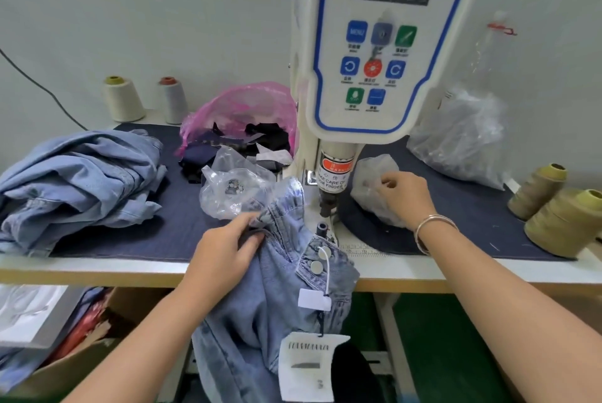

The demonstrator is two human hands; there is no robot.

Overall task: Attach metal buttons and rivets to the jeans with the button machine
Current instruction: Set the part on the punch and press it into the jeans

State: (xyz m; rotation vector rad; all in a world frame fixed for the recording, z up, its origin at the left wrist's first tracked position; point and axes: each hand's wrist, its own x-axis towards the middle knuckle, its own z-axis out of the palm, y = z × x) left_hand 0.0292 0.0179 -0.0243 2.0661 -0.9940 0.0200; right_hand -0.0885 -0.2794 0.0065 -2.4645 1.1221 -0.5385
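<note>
Jeans (280,275) lengthwise, waistband toward button machine (368,76)

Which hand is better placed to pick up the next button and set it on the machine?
The right hand. Its fingers are already in the small clear bag right of the machine's post, while the left hand is gripping the jeans waistband.
</note>
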